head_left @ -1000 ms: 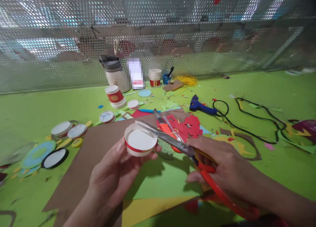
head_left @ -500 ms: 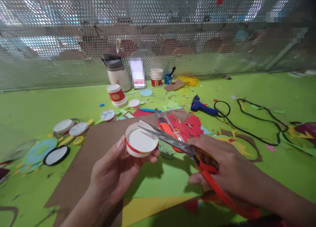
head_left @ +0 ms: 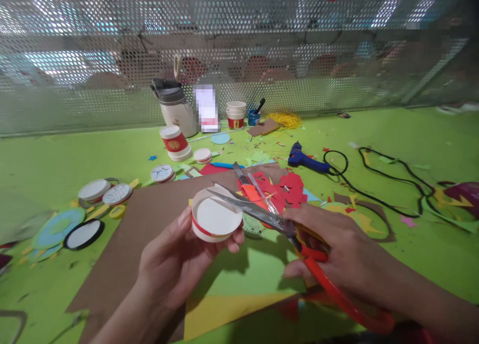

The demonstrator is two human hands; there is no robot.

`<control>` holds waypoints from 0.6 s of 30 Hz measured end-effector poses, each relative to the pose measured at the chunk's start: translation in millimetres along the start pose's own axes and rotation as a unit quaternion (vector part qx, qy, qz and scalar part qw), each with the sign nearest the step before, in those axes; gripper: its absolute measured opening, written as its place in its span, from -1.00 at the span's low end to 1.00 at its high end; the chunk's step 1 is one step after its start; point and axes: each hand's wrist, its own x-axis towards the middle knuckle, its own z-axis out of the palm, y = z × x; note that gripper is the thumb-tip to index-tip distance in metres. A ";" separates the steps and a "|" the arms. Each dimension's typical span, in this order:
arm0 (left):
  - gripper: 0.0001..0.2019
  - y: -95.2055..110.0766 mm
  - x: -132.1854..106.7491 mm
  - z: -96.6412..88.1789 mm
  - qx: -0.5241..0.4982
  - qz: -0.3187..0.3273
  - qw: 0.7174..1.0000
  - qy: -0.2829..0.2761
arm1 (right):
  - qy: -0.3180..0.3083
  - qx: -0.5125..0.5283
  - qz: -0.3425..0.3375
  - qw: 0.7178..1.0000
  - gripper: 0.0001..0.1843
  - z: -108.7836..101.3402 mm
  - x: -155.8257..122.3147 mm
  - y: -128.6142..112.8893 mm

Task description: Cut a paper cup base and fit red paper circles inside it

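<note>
Head view, left hand gripping 1 cut-down paper cup, right hand clasping red scissors, blades crossing its rim, blue pot holding a dark tool.

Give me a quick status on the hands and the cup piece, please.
Left hand grips cup base. Right hand holds scissors, blades at the rim. Nothing in the way; brown paper lies beneath.
</note>
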 end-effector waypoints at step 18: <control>-0.73 7.1 2.2 2.0 -0.015 -0.030 0.999 0.026 | -0.012 -0.011 0.011 1.000 -0.55 -0.7 -1.6 -3.5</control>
